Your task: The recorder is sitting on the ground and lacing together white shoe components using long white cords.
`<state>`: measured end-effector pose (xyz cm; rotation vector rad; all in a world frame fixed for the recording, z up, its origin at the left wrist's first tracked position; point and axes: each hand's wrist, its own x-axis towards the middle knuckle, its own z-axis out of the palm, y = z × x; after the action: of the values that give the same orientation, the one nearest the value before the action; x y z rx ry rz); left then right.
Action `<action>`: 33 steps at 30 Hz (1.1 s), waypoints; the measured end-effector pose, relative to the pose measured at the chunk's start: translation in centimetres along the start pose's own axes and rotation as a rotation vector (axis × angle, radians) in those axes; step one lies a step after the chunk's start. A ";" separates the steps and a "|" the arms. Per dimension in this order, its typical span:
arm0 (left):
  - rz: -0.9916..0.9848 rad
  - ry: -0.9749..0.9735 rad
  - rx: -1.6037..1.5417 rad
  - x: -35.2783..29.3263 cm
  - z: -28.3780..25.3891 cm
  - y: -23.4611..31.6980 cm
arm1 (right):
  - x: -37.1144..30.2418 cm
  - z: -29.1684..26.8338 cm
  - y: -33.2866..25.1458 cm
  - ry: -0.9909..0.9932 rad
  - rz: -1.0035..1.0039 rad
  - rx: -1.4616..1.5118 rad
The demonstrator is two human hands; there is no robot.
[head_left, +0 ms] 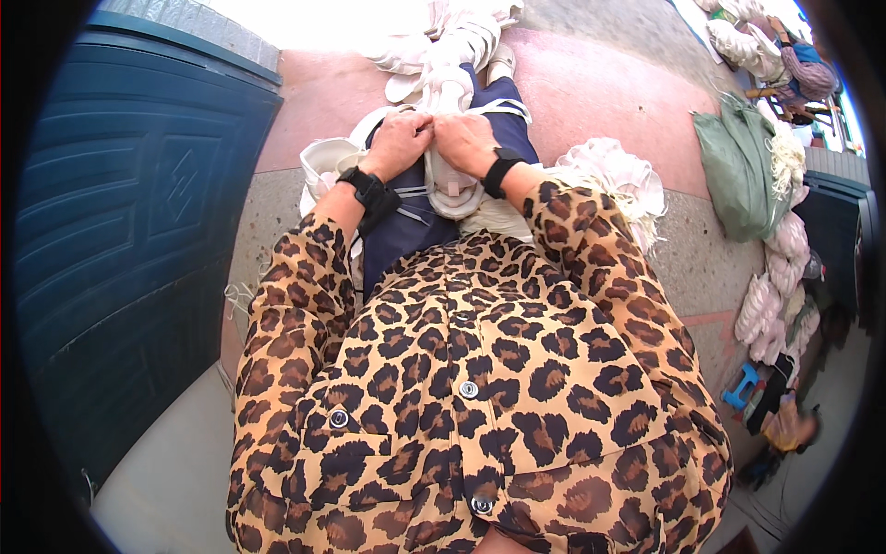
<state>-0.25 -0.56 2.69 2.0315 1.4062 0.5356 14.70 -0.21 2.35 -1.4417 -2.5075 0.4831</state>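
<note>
A long white, shoe-shaped piece (452, 196) lies between my thighs, its rounded end toward me. Over its far part my left hand (400, 145) and my right hand (464, 144) meet with curled fingers, pinching close together. The backs of the hands hide whatever is in the fingertips. Just beyond them, more white pieces (452, 78) run in a heap along my dark blue trouser legs (508, 103). Another white, strapped-looking piece (323, 159) rests beside my left thigh. Thin white cords (413, 205) cross that leg.
A dark blue panelled door (120, 212) stands close on my left. Tangled white and pale pink material (609, 180) lies by my right thigh. Farther right are a green sack (743, 171), pink-white bundles (775, 277) and a blue object (741, 386). Other people (812, 74) sit at the upper right.
</note>
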 end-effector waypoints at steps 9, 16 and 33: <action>0.287 0.226 0.020 -2.2 0.0 4.8 | -5.7 -4.3 2.1 -0.007 -0.190 0.283; -0.147 0.095 -0.527 -1.9 -1.4 12.5 | -5.9 -5.0 3.7 0.127 0.487 1.519; -0.361 0.193 -0.659 -2.4 -0.5 8.8 | -4.7 -6.1 0.0 0.095 0.310 1.374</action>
<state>4.62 -4.95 9.05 1.2033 1.4175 0.9053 19.16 -3.23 7.92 -1.0978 -1.1870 1.6559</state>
